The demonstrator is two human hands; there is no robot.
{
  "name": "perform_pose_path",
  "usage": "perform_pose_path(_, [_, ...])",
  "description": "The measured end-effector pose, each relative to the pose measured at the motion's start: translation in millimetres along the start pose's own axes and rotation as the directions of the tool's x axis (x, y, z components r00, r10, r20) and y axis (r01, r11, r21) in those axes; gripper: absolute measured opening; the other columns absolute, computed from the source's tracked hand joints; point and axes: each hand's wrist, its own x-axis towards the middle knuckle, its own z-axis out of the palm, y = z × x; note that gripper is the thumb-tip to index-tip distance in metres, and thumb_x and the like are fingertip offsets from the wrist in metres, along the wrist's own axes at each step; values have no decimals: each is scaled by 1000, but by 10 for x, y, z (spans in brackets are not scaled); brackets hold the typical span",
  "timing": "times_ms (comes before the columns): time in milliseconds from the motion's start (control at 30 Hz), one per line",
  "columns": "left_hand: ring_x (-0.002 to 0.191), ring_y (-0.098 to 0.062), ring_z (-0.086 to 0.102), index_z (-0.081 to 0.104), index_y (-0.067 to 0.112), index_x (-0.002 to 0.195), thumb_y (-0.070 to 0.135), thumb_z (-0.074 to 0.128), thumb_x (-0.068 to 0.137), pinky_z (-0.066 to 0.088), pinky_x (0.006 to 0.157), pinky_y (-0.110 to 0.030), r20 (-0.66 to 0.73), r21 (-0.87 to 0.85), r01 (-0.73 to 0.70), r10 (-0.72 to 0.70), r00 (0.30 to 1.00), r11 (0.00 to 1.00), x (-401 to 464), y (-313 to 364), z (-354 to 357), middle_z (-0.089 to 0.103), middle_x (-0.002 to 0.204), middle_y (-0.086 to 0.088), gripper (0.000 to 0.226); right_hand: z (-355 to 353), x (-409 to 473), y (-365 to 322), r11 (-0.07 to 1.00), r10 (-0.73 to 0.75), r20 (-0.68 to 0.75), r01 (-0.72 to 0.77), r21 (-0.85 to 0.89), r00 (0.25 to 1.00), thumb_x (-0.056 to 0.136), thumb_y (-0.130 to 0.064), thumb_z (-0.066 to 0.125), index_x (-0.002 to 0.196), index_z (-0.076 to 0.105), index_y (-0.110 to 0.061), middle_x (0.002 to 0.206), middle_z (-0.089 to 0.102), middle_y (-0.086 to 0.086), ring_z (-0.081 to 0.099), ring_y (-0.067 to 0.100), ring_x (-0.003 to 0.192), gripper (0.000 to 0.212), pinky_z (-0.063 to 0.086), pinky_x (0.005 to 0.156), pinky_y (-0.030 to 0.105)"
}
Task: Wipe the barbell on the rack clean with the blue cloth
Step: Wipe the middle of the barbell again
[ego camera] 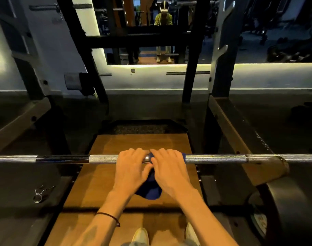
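A steel barbell (105, 159) runs across the view at waist height, resting on the rack's side arms. The blue cloth (149, 189) is draped over the bar's middle and hangs down between my wrists. My left hand (132, 166) lies over the bar with its fingers curled over the top, just left of a bare shiny patch of bar. My right hand (167, 166) grips the bar through the cloth, whose blue edge peeks out at its right side. The two hands almost touch.
A wooden platform (116, 144) lies under the bar. Black rack uprights (96, 82) stand ahead on both sides, with a mirror behind them. A black weight plate (284, 201) sits at the lower right, and a spring collar (40, 193) lies on the floor at the left.
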Motion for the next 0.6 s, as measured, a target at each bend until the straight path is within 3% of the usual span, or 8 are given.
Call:
perform_pose_path(100, [86,-16,55,59,27,113,51,57,89,42,80,-35,48,19,-51,50,998,999,-25,-48,-40,58,96,10,34,-57,-135,364,999,-17,-18,16,-49,1000,102,-40,30,112,63,-25,90,59,-5,56,22,80,38,44,76,39])
perform_pose_path(200, [91,-13,59,57,27,127,66,34,96,49,83,-35,229,43,-141,128,965,989,83,-190,-214,63,104,10,56,-191,-287,878,991,57,-67,-65,-116,996,100,-44,35,103,62,-24,86,57,-5,55,23,80,34,39,74,39])
perform_pose_path(233, [91,-12,60,58,28,124,71,26,95,51,82,-35,276,56,-127,107,955,990,127,-224,-269,64,103,10,61,-239,-351,1025,989,63,-66,-71,-132,996,100,-44,34,106,63,-24,88,58,-5,57,22,82,35,41,77,39])
perform_pose_path(300, [79,-9,60,61,30,99,81,16,89,51,72,-32,323,94,-35,3,946,995,200,-290,-359,64,88,11,69,-301,-454,1216,989,59,-49,-65,-136,997,102,-44,32,116,63,-22,98,62,-6,60,20,91,40,46,84,38])
perform_pose_path(367, [66,-7,57,54,27,76,85,21,84,46,61,-27,384,115,106,-143,912,988,239,-351,-416,60,71,9,68,-300,-513,1240,991,76,-68,-83,-103,995,102,-42,33,123,64,-21,107,65,-6,60,18,99,43,45,92,36])
perform_pose_path(467, [62,-8,56,52,23,70,85,26,82,43,58,-26,419,96,137,-165,893,986,274,-378,-401,58,65,8,68,-254,-494,1144,987,129,-113,-139,-83,985,102,-38,32,124,66,-20,110,66,-5,60,19,102,43,40,96,36])
perform_pose_path(600, [62,-6,53,52,27,74,84,23,81,36,56,-23,404,57,99,-114,908,993,247,-377,-362,56,68,11,63,-216,-349,709,990,106,-69,-111,-83,992,100,-33,29,120,64,-24,101,62,-7,59,21,93,41,39,89,38])
